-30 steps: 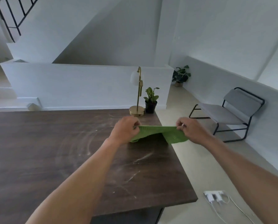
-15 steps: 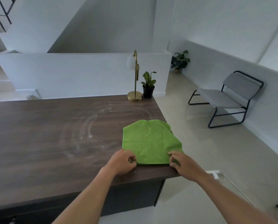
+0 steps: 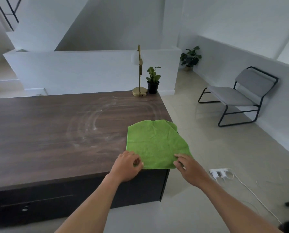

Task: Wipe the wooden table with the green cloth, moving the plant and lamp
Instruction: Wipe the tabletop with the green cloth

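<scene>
The green cloth lies spread flat on the near right corner of the dark wooden table, its right side hanging past the table's edge. My left hand pinches the cloth's near left corner. My right hand pinches its near right corner, just off the table's edge. A brass lamp stands at the far right corner of the table, with a small plant in a black pot right beside it. Pale dusty arcs mark the wood between the cloth and the lamp.
A grey chair with a black frame stands on the floor to the right. A white power strip with a cable lies on the floor near the table's corner. A larger potted plant sits by the far wall.
The cloth was held stretched in the air between both hands, then was laid flat on the table's near right corner. Both hands came back toward me, still on its near corners.
</scene>
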Available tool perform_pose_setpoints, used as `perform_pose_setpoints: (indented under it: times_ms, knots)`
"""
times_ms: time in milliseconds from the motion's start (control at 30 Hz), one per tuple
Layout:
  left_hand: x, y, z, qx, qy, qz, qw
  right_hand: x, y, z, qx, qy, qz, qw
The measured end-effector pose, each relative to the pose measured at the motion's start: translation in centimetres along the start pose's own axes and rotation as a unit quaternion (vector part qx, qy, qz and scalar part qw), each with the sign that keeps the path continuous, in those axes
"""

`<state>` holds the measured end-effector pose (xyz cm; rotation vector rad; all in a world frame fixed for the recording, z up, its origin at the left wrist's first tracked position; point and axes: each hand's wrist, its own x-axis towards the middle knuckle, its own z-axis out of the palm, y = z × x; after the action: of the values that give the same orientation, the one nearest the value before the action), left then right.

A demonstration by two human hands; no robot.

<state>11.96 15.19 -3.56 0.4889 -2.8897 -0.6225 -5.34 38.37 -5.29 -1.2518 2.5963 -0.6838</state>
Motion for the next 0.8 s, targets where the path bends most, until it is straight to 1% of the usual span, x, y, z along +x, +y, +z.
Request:
perform_pose_setpoints:
  times_ms: [67,167,233,300,367,467,533,633,733,800]
  knots:
    - [-0.2,0.3,0.1,-0.011,0.013,-0.004,1.000,0.2,-0.9,-0.5,-0.020,0.009,0.017,1.000]
    - [0.2,-0.1,0.4,-0.026,0.118,-0.031,0.992,1.8,-2.8,-1.3,-0.047,0.047,0.018,0.998]
    - [0.9,-0.7,0.4,-0.031,0.154,-0.049,0.986,3.2,-4.0,-1.2,-0.044,0.054,0.015,0.997]
    - [2.0,-1.6,0.4,-0.022,0.156,-0.059,0.986,4.7,-5.0,-0.3,-0.043,0.024,0.017,0.999]
    - [3.7,-2.5,0.4,0.002,0.139,-0.073,0.988,6.5,-6.0,1.0,-0.059,0.004,0.015,0.998]
    - [6.3,-3.9,0.3,0.012,0.117,-0.084,0.989,9.5,-7.0,3.1,-0.096,0.013,0.010,0.995]
    - [8.1,-5.2,0.4,0.017,0.124,-0.071,0.990,11.5,-7.1,4.3,-0.125,0.004,0.020,0.992]
    - [10.8,-7.6,0.2,0.016,0.161,-0.049,0.986,13.5,-6.4,5.9,-0.162,-0.040,0.053,0.985]
    - [14.1,-9.5,-0.2,-0.003,0.173,-0.069,0.983,14.7,-5.7,6.4,-0.194,-0.061,0.065,0.977]
    - [16.4,-10.6,-0.2,-0.016,0.156,-0.093,0.983,15.9,-5.4,6.2,-0.201,-0.059,0.068,0.975]
